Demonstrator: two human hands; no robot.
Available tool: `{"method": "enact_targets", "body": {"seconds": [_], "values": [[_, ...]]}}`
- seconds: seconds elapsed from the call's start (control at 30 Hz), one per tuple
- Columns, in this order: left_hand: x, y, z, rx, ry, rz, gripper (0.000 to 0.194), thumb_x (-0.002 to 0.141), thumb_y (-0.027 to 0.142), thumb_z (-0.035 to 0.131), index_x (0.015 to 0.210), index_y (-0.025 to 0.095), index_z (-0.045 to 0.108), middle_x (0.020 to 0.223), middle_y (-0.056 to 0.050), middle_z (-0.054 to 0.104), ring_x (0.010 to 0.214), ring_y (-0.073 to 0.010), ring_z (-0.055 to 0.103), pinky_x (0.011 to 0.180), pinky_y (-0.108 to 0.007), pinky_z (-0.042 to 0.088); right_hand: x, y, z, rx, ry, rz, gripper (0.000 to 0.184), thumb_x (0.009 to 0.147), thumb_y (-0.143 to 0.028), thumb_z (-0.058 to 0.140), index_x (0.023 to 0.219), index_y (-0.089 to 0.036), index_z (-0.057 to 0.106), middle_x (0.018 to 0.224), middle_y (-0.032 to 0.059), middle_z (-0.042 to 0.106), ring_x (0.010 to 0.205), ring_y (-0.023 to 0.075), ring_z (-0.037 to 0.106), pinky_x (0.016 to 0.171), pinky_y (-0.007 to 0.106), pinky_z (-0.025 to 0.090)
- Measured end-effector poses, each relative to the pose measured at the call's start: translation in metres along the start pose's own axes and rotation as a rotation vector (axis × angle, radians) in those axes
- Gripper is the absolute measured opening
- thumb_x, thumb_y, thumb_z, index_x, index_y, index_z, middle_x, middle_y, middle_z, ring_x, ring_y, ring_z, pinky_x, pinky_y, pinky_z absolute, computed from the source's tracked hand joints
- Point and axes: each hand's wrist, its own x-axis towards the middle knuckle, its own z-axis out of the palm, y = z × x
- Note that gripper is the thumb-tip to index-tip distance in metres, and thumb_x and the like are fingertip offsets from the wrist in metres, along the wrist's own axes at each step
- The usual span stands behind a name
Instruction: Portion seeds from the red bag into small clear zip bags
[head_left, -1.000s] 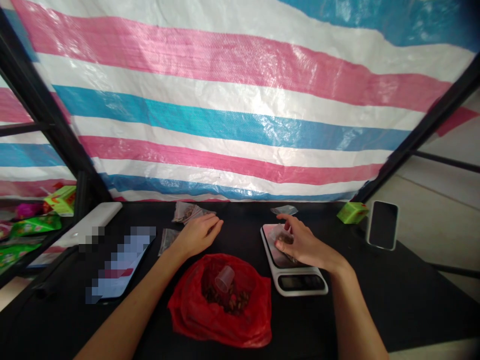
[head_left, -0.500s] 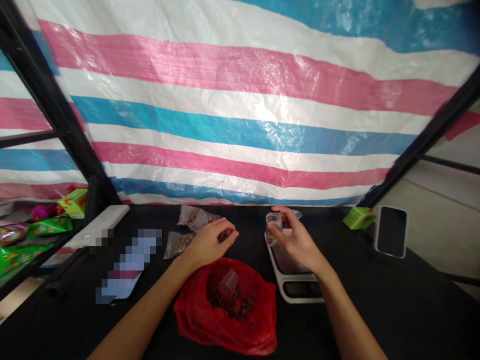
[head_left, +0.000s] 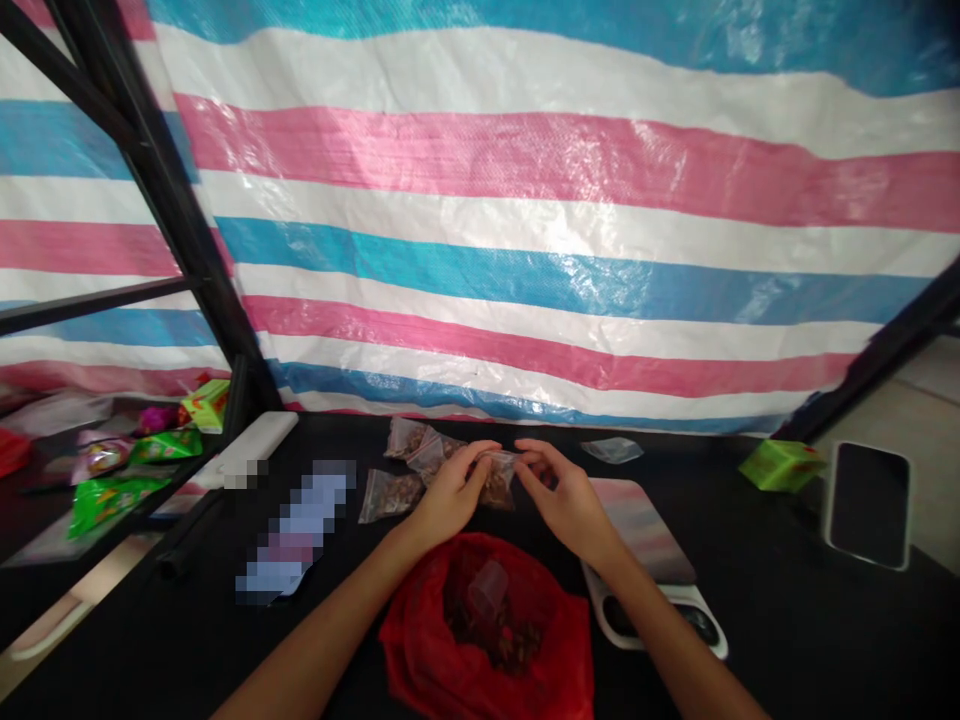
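Note:
My left hand (head_left: pixel 450 497) and my right hand (head_left: pixel 561 492) meet above the black table, both pinching the top of a small clear zip bag (head_left: pixel 498 482) filled with brown pieces. Just beyond my left hand lie two similar filled bags (head_left: pixel 406 436) (head_left: pixel 390 496), with a third (head_left: pixel 433 453) partly hidden by my fingers. Below my hands sits a red plastic bag (head_left: pixel 517 640) holding loose brown pieces and a clear plastic cup (head_left: pixel 489 590). A white digital scale (head_left: pixel 637 530) stands under my right wrist, its platform bare.
An empty clear bag (head_left: pixel 611 450) lies behind the scale. Further right are a green box (head_left: pixel 781 465) and a black-screened phone (head_left: pixel 868 505). On the left lie a white bar-shaped object (head_left: pixel 259 450) and a pixelated flat item (head_left: pixel 296 530). Snack packets (head_left: pixel 112 490) sit beyond the table's left edge.
The filled bag has left the scale and moved left, and both hands now hold it. My left hand has come over from the bags. The view has tilted, shifting the table lower.

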Motion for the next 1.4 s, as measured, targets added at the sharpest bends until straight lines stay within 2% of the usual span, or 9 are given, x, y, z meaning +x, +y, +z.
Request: {"method": "enact_targets", "body": {"seconds": [0.13,0.3,0.47,0.7,1.0,1.4], "values": [[-0.0034,-0.0008,0.0035,0.056,-0.012,0.037,0.035,0.106,0.04,0.042,0.122,0.021,0.067,0.121,-0.008,0.071,0.116,-0.0225,0.064,0.106,-0.037,0.045,-0.002,0.0032,-0.0032,-0.084,0.035,0.043,0.022,0.096,-0.04,0.06,0.098,-0.022,0.073,0.085,0.0029,0.074,0.069,0.0184,0.06,0.064,0.031,0.046],[-0.0039,-0.0046,0.004,0.045,-0.024,0.019,0.033,0.105,0.039,0.044,0.125,0.022,0.065,0.125,-0.008,0.07,0.118,-0.0222,0.063,0.107,-0.036,0.045,-0.0022,0.0004,-0.0043,-0.25,0.023,-0.048,0.017,0.097,-0.031,0.056,0.093,-0.022,0.07,0.087,0.0038,0.071,0.076,0.0206,0.063,0.069,0.032,0.045],[-0.0024,-0.0043,0.0029,0.042,-0.027,0.004,0.028,0.104,0.038,0.046,0.113,0.021,0.067,0.11,-0.005,0.073,0.106,-0.021,0.066,0.098,-0.033,0.047,-0.0042,-0.0022,-0.0054,-0.439,-0.008,-0.132,0.017,0.1,-0.025,0.052,0.093,-0.022,0.068,0.092,0.0039,0.07,0.086,0.0231,0.064,0.078,0.035,0.043],[-0.0004,-0.0001,0.0015,0.008,-0.017,-0.051,0.03,0.103,0.04,0.046,0.105,0.02,0.068,0.097,-0.002,0.072,0.092,-0.019,0.066,0.085,-0.028,0.049,-0.0048,-0.0034,-0.0081,-0.459,0.007,-0.133,0.017,0.103,-0.027,0.053,0.097,-0.024,0.068,0.099,0.0033,0.072,0.094,0.0233,0.066,0.083,0.036,0.04],[-0.001,-0.0001,0.002,-0.001,-0.011,-0.055,0.029,0.102,0.041,0.05,0.101,0.02,0.07,0.095,-0.003,0.073,0.091,-0.0201,0.068,0.085,-0.03,0.051,-0.0055,-0.005,-0.0076,-0.532,-0.001,-0.155,0.018,0.103,-0.024,0.05,0.093,-0.023,0.065,0.094,0.003,0.07,0.086,0.0219,0.065,0.076,0.035,0.038],[-0.0012,-0.0023,0.0037,-0.035,-0.013,-0.043,0.027,0.101,0.039,0.052,0.103,0.02,0.07,0.098,-0.003,0.074,0.094,-0.0195,0.069,0.088,-0.03,0.052,-0.0058,-0.0063,-0.0074,-0.497,0.01,-0.135,0.014,0.101,-0.024,0.052,0.095,-0.023,0.065,0.093,0.0021,0.068,0.088,0.0215,0.064,0.077,0.035,0.038]]}}
